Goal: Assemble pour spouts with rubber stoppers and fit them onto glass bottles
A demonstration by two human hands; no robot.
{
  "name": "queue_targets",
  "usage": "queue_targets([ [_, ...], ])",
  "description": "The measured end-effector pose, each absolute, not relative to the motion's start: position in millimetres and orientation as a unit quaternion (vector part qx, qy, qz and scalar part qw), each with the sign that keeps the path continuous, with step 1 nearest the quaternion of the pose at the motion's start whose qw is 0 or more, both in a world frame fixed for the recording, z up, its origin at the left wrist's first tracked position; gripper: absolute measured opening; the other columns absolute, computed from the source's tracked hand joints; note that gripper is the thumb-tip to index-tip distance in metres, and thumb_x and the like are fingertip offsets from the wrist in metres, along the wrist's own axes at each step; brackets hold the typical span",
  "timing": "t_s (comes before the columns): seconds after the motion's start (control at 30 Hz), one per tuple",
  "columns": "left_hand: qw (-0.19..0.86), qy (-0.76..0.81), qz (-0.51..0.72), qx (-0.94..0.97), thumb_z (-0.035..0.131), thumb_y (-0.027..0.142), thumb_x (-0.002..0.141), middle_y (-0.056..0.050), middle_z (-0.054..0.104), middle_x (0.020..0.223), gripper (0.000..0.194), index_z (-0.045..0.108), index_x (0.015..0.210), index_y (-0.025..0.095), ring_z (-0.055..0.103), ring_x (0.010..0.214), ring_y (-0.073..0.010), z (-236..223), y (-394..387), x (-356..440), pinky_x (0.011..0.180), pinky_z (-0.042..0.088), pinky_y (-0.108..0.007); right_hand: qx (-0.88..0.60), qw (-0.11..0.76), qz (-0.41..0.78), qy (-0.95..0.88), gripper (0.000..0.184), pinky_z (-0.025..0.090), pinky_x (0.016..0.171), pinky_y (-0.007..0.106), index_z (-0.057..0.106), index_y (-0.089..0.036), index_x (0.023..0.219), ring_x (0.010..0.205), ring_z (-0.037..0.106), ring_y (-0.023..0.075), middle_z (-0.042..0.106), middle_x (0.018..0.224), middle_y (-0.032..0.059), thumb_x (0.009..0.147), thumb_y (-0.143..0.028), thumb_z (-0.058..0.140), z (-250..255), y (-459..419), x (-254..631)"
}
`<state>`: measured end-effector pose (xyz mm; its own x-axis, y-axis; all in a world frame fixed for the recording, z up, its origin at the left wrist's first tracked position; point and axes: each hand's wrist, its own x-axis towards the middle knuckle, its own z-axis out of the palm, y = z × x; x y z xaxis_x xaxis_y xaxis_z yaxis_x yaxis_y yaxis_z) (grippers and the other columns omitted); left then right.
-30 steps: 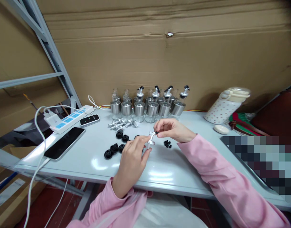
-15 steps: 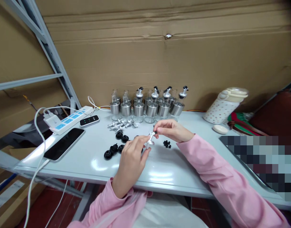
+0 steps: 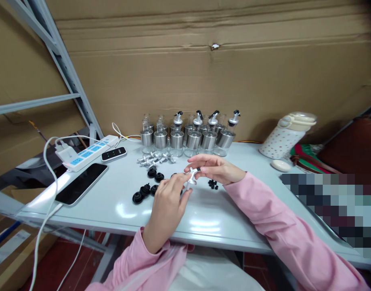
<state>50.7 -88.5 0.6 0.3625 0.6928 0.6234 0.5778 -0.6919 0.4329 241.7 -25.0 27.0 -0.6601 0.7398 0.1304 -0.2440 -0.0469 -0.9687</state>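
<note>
My left hand [image 3: 170, 198] is closed around a silver pourer spout [image 3: 191, 180], thumb below and fingers on top, tip angled up to the right. A small black cap [image 3: 198, 169] shows at that tip, partly covered by my right hand [image 3: 220, 169]. The right thumb presses against the cap, while the other fingers stretch out behind the spout. Just right of the spout lies a cluster of tiny black caps [image 3: 213, 184]. Left of my left hand are several black ribbed stoppers [image 3: 145, 190], some hidden behind it. Behind them is a pile of silver spouts [image 3: 155, 159].
Glass bottles with steel sleeves [image 3: 177, 139] stand in rows at the back, several with pourers fitted. To the left are a power strip [image 3: 90, 153], a small black device [image 3: 114, 154] and a phone [image 3: 82, 184]. A spotted flask [image 3: 284, 135] and a white oval object [image 3: 280, 165] are right.
My right fingers have gone from a pinch on the black cap to reaching out farther left behind the spout, with the thumb still at the cap. The left hand has barely moved.
</note>
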Motion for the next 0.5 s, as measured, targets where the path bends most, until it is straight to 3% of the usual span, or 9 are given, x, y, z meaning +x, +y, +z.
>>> queue_targets([
  [0.5,0.072,0.39,0.409,0.822,0.051,0.02,0.085,-0.002,0.061,0.106,0.031,0.043,0.115,0.023,0.058,0.086,-0.0161,-0.5,-88.6,51.7,0.077,0.041,-0.03,-0.251,0.377,0.688,-0.567,0.042,0.042,0.064,0.026,0.049,-0.021,0.098,0.076,0.06,0.0124,0.065,0.088,0.0036,0.064,-0.025,0.073,27.9,-26.1,238.4],
])
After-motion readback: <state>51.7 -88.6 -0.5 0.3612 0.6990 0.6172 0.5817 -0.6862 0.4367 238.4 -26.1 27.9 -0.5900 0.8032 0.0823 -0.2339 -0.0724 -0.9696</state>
